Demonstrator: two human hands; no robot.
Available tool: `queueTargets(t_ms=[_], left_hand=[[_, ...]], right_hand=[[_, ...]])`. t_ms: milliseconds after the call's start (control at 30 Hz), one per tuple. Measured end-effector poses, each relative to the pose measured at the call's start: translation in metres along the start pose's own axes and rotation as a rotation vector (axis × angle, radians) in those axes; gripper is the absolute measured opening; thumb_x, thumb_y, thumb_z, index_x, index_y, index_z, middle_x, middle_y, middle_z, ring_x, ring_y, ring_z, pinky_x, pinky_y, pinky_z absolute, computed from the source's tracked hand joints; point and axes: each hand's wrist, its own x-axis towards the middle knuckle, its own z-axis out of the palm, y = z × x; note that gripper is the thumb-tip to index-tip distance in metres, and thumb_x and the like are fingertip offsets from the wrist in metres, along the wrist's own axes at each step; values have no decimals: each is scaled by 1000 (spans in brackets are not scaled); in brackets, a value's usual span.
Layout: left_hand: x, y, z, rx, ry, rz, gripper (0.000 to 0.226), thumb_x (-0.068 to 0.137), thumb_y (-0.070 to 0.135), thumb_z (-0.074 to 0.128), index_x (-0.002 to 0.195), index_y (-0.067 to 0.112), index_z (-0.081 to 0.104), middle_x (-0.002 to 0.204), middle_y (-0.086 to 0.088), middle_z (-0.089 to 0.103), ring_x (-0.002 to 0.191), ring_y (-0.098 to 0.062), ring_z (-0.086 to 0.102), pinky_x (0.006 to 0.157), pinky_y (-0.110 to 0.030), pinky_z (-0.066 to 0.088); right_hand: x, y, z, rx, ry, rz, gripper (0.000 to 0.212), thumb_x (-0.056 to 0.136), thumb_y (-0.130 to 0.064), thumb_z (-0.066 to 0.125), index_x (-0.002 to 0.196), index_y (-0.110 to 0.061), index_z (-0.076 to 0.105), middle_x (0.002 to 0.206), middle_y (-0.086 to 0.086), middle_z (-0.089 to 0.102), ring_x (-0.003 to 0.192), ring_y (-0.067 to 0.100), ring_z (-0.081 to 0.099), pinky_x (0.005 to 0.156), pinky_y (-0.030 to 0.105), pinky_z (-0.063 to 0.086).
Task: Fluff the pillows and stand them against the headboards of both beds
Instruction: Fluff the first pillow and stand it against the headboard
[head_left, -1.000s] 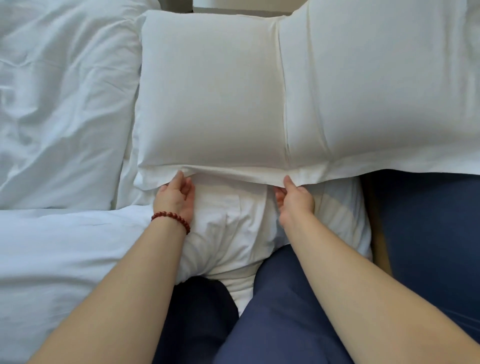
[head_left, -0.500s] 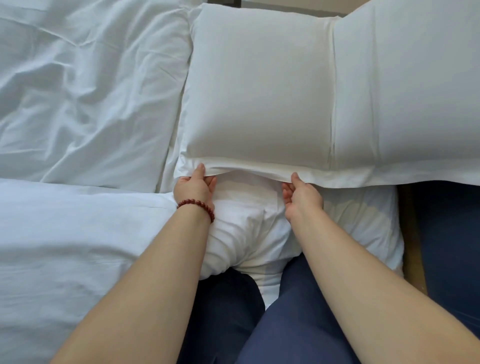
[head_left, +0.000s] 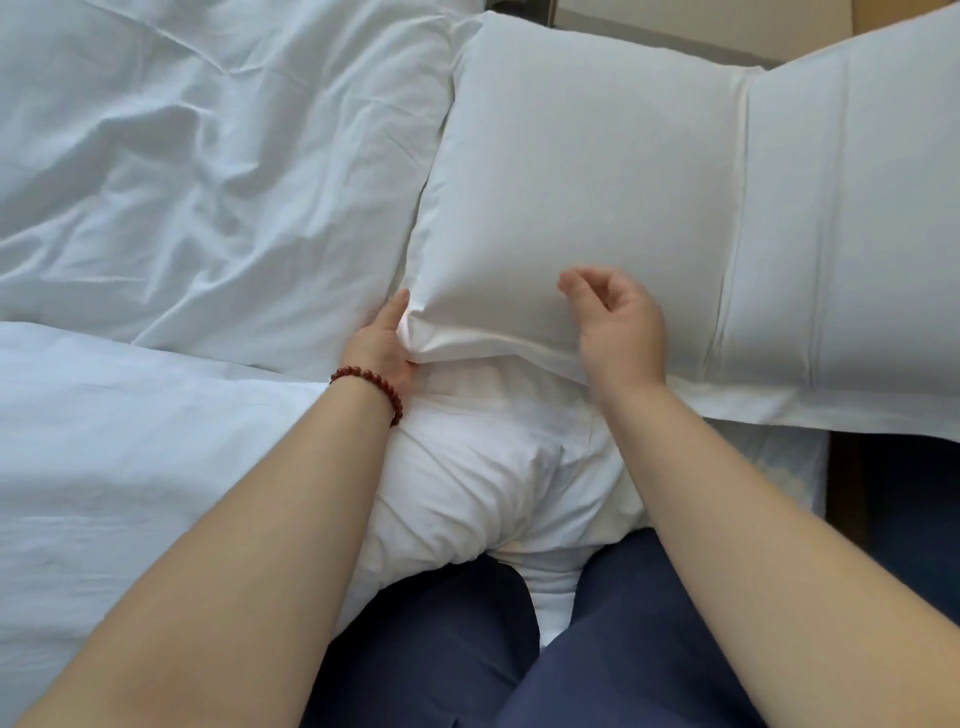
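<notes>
We gripped the lower left corner of the upper pillow (head_left: 571, 208) with the left hand (head_left: 382, 345): thumb along the side edge, fingers tucked beneath the flap, cloth bunched at the grip. In our judgement this anchored the corner so the pillow would not slide while being worked. The right hand (head_left: 621, 325) hovered over the near edge, fingers loosely curled and apart, holding nothing; blur prevented confirming contact. The upper pillow lay flat, overlapping the lower pillow (head_left: 493, 478), which sat crumpled against our legs (head_left: 426, 649). Neither stood upright yet. The rumpled duvet (head_left: 182, 182) lay just beside them on the left. We judged fluffing to be the step in hand, standing to follow.
</notes>
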Motion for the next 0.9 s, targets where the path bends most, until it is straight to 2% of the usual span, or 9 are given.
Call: queueTargets(t_ms=[100, 200, 300, 400, 500, 600, 700, 800, 900], left_hand=[[5, 14, -1, 166, -99, -38, 22, 91, 17, 67, 111, 9, 67, 107, -11, 73, 100, -28, 70, 86, -42, 56], [5, 22, -8, 410, 128, 207, 9, 83, 23, 76, 85, 15, 73, 77, 1, 74, 72, -15, 69, 66, -29, 58], [-1, 17, -11, 476, 187, 357, 14, 83, 30, 74, 79, 17, 72, 71, 5, 70, 64, -10, 63, 61, -24, 53], [3, 26, 1, 643, 23, 305, 12, 87, 30, 70, 90, 19, 72, 85, 2, 75, 78, -13, 70, 72, -29, 57], [17, 55, 17, 696, -53, 278, 13, 84, 27, 75, 91, 17, 74, 90, -5, 76, 81, -19, 73, 72, -31, 58], [27, 72, 14, 774, 4, 303, 15, 80, 28, 78, 71, 19, 71, 73, 1, 74, 67, -16, 69, 64, -27, 57], [24, 60, 5, 741, 140, 377, 17, 83, 33, 74, 72, 21, 71, 66, 9, 69, 62, -6, 63, 66, -27, 57], [14, 44, 19, 640, 168, 415, 8, 90, 30, 65, 89, 25, 72, 78, 14, 71, 79, -5, 66, 70, -21, 53], [6, 48, 45, 727, 138, 530, 24, 95, 30, 58, 117, 27, 62, 118, 10, 64, 112, -8, 59, 95, -26, 48]], right_hand=[[35, -15, 19, -201, -54, -192, 18, 87, -33, 70, 101, -22, 69, 97, -10, 69, 92, 6, 63, 86, 22, 49], [71, -16, 24, -560, -88, -380, 40, 90, -36, 65, 123, -14, 63, 130, 6, 60, 124, 23, 50, 107, 28, 33], [88, -8, 17, -803, -105, -409, 54, 96, -39, 55, 143, -13, 46, 155, 8, 35, 145, 24, 26, 117, 28, 13], [88, 3, 17, -860, -116, -418, 57, 98, -42, 48, 149, -19, 36, 160, 3, 24, 149, 22, 15, 118, 30, 7], [88, 5, 17, -864, -129, -415, 57, 98, -43, 47, 149, -21, 35, 160, 1, 23, 149, 20, 13, 118, 31, 7], [90, 2, 16, -851, -130, -408, 57, 98, -42, 49, 149, -21, 36, 160, 2, 24, 149, 19, 14, 118, 29, 6], [88, -1, 16, -824, -146, -415, 56, 97, -40, 52, 148, -19, 38, 159, 3, 25, 149, 20, 15, 118, 27, 6], [89, -2, 12, -831, -141, -409, 55, 97, -40, 52, 146, -19, 41, 158, 2, 28, 147, 20, 20, 117, 28, 9], [98, -8, 3, -885, -110, -438, 51, 97, -42, 50, 143, -22, 46, 154, 1, 38, 142, 23, 31, 114, 34, 19]])
